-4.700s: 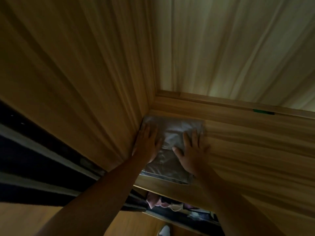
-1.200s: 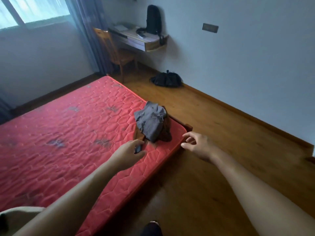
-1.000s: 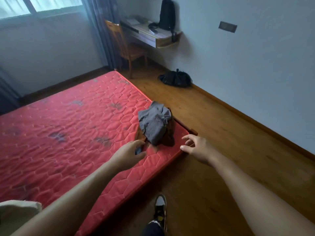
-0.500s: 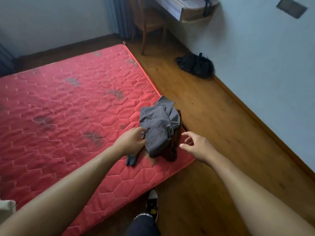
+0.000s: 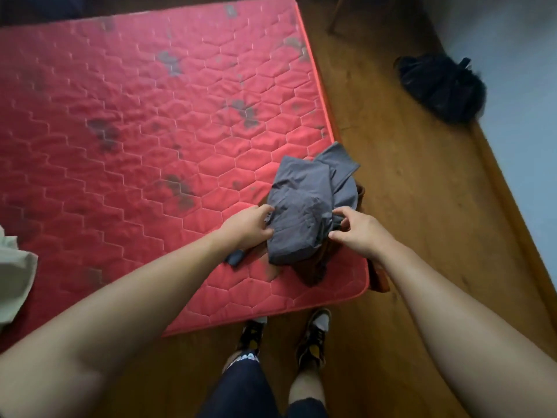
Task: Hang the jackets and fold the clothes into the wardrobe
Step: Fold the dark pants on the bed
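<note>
Items I log, left to right, all placed against the mattress [image 5: 135,116]:

1. Pale cloth [image 5: 12,276]: bunched, on the mattress's left edge, cut off by the frame.
2. Mattress: red, quilted in hexagons, with dark stains on top. I see its near right corner in full.
3. Left hand [image 5: 250,226]: above the mattress near that corner, fingers curled onto the left edge of the grey garment and gripping it.
4. Small dark cloth tab [image 5: 235,257]: flat on the mattress, just below the left hand.
5. Grey garment [image 5: 304,212]: crumpled heap on the mattress's near right corner, partly overhanging the right side.
6. Brown garment [image 5: 316,270]: under the grey one, showing at its lower edge on the same corner.
7. Right hand [image 5: 358,230]: at the mattress's right side, thumb and fingers curled around a fold on the grey garment's right side.
8. Shoes [image 5: 315,336]: one pair, on the wooden floor [image 5: 407,191] just off the mattress's near edge.
9. Black bag [image 5: 440,86]: on the floor well to the right of the mattress, against the wall.
</note>
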`<action>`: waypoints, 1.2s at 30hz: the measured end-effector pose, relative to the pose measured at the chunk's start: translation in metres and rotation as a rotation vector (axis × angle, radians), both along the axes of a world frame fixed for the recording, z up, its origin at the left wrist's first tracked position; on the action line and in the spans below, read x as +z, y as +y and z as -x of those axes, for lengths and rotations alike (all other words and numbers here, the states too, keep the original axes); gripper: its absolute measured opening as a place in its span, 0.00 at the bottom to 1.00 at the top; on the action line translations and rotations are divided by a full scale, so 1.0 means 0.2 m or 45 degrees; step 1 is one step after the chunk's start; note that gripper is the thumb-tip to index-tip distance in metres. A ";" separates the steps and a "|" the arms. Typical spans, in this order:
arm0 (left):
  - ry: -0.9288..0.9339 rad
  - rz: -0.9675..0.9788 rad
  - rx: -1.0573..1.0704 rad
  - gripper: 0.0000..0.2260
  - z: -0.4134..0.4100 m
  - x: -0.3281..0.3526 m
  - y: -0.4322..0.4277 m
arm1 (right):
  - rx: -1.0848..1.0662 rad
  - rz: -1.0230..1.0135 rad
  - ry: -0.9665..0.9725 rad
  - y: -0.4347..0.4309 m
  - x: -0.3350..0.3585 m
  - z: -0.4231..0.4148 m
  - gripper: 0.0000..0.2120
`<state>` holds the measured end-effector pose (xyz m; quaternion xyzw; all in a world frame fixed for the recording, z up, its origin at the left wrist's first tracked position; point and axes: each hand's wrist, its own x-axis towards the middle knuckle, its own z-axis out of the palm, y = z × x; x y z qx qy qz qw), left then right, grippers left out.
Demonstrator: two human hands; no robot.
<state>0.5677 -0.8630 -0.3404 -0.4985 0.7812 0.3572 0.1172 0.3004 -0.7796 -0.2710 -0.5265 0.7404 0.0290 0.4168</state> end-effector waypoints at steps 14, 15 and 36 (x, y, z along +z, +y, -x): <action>-0.124 -0.233 0.285 0.36 0.20 -0.78 -0.01 | 0.408 -0.127 0.126 -0.40 -0.84 0.05 0.40; -0.119 -0.233 0.278 0.38 0.22 -0.83 -0.02 | 0.406 -0.149 0.110 -0.41 -0.90 0.02 0.42; -0.051 0.529 0.060 0.32 0.30 -0.44 0.02 | 1.000 0.162 -0.026 -0.18 -0.57 -0.08 0.12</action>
